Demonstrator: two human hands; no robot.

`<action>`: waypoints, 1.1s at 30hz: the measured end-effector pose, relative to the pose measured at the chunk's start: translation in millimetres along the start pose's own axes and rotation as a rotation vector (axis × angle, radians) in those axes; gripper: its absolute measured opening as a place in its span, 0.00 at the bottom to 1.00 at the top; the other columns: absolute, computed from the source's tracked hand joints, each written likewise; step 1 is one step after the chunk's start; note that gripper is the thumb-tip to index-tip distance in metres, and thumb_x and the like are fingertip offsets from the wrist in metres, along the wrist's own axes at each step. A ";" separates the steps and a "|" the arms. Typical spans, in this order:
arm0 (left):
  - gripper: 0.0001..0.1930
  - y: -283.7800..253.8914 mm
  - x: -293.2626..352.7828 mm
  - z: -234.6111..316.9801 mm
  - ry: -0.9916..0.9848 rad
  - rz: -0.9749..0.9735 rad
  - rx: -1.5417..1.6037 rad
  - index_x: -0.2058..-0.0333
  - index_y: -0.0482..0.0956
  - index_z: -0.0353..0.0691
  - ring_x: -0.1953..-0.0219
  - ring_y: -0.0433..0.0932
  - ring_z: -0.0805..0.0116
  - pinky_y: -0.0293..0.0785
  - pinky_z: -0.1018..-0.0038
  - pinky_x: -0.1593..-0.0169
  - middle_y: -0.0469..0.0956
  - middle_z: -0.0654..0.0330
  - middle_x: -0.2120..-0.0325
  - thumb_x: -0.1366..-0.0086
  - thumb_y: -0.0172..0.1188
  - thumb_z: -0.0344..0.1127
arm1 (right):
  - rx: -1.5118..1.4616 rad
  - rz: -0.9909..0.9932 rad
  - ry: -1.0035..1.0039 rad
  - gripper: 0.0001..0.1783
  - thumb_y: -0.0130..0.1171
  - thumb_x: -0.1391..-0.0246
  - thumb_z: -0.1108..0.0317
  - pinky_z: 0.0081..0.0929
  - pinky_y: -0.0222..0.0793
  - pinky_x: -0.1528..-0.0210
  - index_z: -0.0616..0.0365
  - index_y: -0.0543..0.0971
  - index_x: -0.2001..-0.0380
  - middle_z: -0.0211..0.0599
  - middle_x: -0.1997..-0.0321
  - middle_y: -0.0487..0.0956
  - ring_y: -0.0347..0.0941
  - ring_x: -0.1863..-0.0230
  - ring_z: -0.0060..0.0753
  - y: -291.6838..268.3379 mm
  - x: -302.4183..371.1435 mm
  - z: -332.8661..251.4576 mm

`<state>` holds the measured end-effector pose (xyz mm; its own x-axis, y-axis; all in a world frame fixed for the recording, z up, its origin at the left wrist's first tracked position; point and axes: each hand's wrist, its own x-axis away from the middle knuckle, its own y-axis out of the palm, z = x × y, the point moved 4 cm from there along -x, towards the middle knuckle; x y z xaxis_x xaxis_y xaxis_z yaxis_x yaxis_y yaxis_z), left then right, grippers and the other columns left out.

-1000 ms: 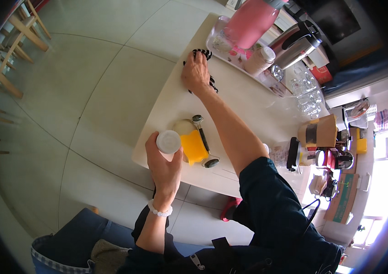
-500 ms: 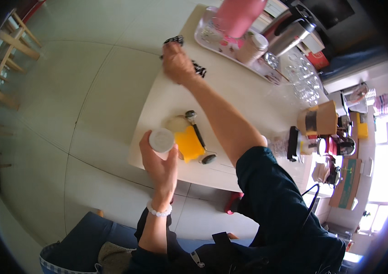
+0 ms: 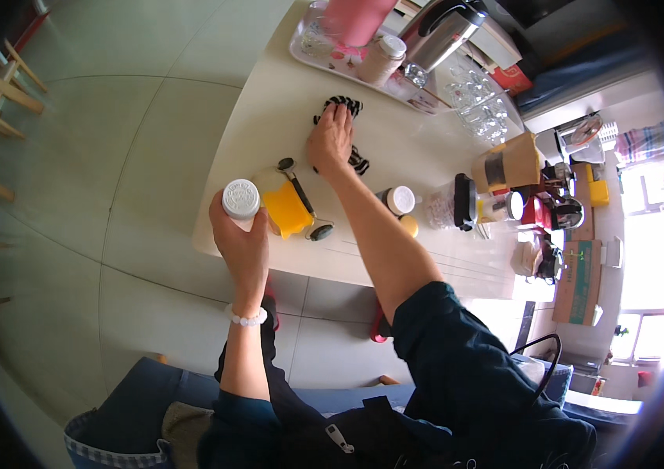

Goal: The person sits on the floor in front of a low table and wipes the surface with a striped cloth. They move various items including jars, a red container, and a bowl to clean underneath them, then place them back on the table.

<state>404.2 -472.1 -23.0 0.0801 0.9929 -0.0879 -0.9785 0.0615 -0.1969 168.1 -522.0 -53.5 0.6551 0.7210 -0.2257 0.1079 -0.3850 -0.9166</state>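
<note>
My left hand is closed round a white-lidded bottle, held upright by the near left edge of the table. Just right of that bottle lies a flat yellow piece with a wavy outline. Against it rests a black-handled face roller with a dark stone at each end. Farther off, my right hand presses on a black-and-white striped cloth, fingers stretched out over it. Part of the cloth is hidden beneath the palm.
At the far end a floral tray carries a pink container and a white-lidded jar. A steel thermos and several glasses stand nearby. Right of my forearm are a white-capped bottle and a brown paper bag.
My right hand has moved with the cloth from the table's left edge toward the middle. My left hand still holds the bottle. The whole view has shifted, showing more of the table's right side.
</note>
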 end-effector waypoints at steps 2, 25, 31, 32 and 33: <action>0.26 0.4 -0.1 -2.3 0.018 0.018 -0.024 0.48 0.66 0.31 0.49 0.72 0.54 0.65 0.65 0.42 0.71 0.51 0.53 0.46 0.63 0.26 | 0.000 -0.007 0.128 0.32 0.51 0.49 0.75 0.40 0.48 0.31 0.67 0.59 0.39 0.49 0.33 0.56 0.49 0.30 0.48 -5.6 16.6 -0.9; 0.22 1.9 -5.2 -12.6 0.009 0.022 0.089 0.53 0.69 0.35 0.53 0.72 0.57 0.66 0.66 0.46 0.72 0.53 0.57 0.48 0.63 0.24 | -0.112 -0.179 -0.211 0.11 0.53 0.51 0.73 0.45 0.66 0.47 0.67 0.74 0.64 0.52 0.54 0.73 0.68 0.50 0.52 -112.6 156.9 -21.9; 0.27 2.8 -4.7 -17.2 -0.001 0.022 0.107 0.48 0.66 0.31 0.49 0.71 0.55 0.65 0.65 0.43 0.72 0.50 0.53 0.48 0.63 0.25 | 0.130 -0.225 -0.200 0.06 0.54 0.54 0.73 0.43 0.71 0.59 0.62 0.75 0.71 0.45 0.65 0.77 0.73 0.57 0.47 -86.0 166.3 -18.1; 0.29 1.8 -5.5 -15.6 0.007 0.032 0.110 0.47 0.65 0.30 0.48 0.71 0.54 0.65 0.65 0.43 0.71 0.49 0.52 0.48 0.63 0.26 | 0.133 -0.262 -0.170 0.06 0.55 0.54 0.72 0.43 0.72 0.60 0.62 0.75 0.71 0.46 0.65 0.78 0.74 0.57 0.47 -83.5 164.1 -18.1; 0.32 0.7 -6.0 -15.1 -0.038 0.005 0.107 0.44 0.62 0.29 0.46 0.71 0.53 0.65 0.65 0.42 0.70 0.48 0.50 0.48 0.63 0.26 | 0.136 -0.298 -0.139 0.05 0.55 0.54 0.72 0.44 0.72 0.60 0.62 0.75 0.72 0.46 0.65 0.78 0.74 0.57 0.48 -81.4 161.3 -17.8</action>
<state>405.9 -479.6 -37.3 0.0703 0.9962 -0.0509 -0.9937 0.0654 -0.0912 278.3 -384.6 -9.4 0.5007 0.8653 0.0239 0.1718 -0.0723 -0.9825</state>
